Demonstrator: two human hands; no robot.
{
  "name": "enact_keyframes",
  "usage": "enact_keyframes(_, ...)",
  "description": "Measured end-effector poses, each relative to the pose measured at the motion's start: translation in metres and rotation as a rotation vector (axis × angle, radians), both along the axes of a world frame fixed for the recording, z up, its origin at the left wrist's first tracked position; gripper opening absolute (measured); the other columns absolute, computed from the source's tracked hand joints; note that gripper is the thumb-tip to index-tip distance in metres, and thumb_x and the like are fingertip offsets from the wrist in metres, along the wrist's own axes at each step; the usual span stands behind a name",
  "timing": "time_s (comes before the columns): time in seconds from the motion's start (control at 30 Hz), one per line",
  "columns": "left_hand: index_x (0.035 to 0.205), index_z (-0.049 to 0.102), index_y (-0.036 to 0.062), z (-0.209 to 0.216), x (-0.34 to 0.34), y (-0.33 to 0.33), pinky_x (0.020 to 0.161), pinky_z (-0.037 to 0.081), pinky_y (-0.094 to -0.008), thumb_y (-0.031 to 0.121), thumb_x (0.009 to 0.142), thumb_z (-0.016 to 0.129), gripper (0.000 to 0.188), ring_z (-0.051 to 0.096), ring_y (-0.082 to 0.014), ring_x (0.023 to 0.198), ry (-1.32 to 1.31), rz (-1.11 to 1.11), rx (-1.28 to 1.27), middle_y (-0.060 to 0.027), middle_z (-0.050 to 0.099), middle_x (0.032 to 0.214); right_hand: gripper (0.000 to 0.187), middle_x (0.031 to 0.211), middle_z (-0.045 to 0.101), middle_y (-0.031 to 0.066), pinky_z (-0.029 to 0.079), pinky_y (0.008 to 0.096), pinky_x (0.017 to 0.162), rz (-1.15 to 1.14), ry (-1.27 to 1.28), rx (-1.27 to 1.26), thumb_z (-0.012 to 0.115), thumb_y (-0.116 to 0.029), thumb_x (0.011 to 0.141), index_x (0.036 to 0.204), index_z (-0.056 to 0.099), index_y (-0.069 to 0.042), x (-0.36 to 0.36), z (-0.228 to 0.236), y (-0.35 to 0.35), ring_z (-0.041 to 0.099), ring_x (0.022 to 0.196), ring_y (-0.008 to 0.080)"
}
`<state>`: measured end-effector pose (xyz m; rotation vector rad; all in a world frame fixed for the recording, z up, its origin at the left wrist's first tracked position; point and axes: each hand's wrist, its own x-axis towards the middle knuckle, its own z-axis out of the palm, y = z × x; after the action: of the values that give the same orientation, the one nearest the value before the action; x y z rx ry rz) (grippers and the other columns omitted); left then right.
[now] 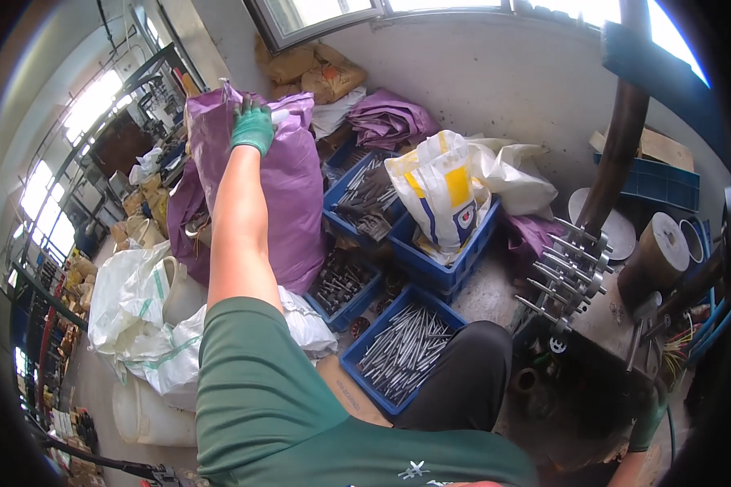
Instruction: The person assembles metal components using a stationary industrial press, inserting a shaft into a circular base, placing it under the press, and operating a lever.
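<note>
My left hand [253, 127], in a green glove, is stretched out ahead and grips the top edge of a tall purple sack [294, 203] that stands upright on the floor. My right hand [646, 424], also in a green glove, is low at the right in a dark spot beside a machine; I cannot tell what it holds. A blue crate [370, 390] full of long grey metal rods sits just in front of my dark trouser leg.
More blue crates of metal parts [345, 284] [364, 197] stand beside the sack. One blue crate [443, 272] holds a white and yellow bag [443, 191]. White sacks [138, 304] lie at the left. A rack of metal pins [568, 268] stands at the right.
</note>
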<state>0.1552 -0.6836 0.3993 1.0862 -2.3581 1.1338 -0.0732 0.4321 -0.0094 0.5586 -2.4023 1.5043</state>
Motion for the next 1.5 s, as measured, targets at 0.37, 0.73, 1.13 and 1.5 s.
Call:
enact_keyframes(0.37,0.140,0.052,0.0028,-0.052,0.025,-0.011,0.096,0.055,-0.0570,0.037,0.103,0.063,0.052,0.071,-0.0453,0.113,0.087,-0.030,0.404,-0.0305,0.072,0.119,0.037,0.131,0.059,0.0066,0.055,0.0324,0.092,0.072,-0.406,-0.274,0.062,-0.024,0.109,0.138,0.059,-0.003,0.023,0.053,-0.048,0.064,0.114,0.0180)
enact_keyframes(0.73,0.139,0.051,0.0114,-0.166,0.099,0.066,0.085,0.055,-0.0551,0.031,0.104,0.068,0.044,0.070,-0.0493,0.108,0.553,-0.532,0.754,-0.0299,0.073,0.110,0.038,0.125,0.063,0.0067,0.054,0.0305,0.086,0.101,-0.443,-0.312,0.064,-0.025,0.108,0.139,0.058,-0.004,0.037,0.079,-0.081,0.065,0.107,0.0162)
enact_keyframes(1.13,0.142,0.047,0.0166,-0.202,0.046,0.179,0.080,0.057,-0.0554,0.034,0.104,0.069,0.047,0.072,-0.0486,0.098,0.431,-0.749,0.827,-0.0265,0.074,0.104,0.038,0.115,0.068,0.0042,0.052,0.0281,0.083,-0.026,-0.075,-0.289,0.067,-0.027,0.107,0.138,0.060,-0.006,0.031,0.050,-0.092,0.062,0.094,0.0122)
enact_keyframes(1.5,0.143,0.048,0.0174,-0.214,0.058,0.242,0.080,0.059,-0.0545,0.033,0.102,0.069,0.049,0.074,-0.0462,0.097,0.210,-0.802,0.951,-0.0247,0.075,0.105,0.039,0.119,0.068,0.0050,0.053,0.0298,0.087,0.042,-0.030,-0.189,0.066,-0.027,0.107,0.139,0.060,-0.007,0.022,0.057,-0.073,0.065,0.103,0.0144)
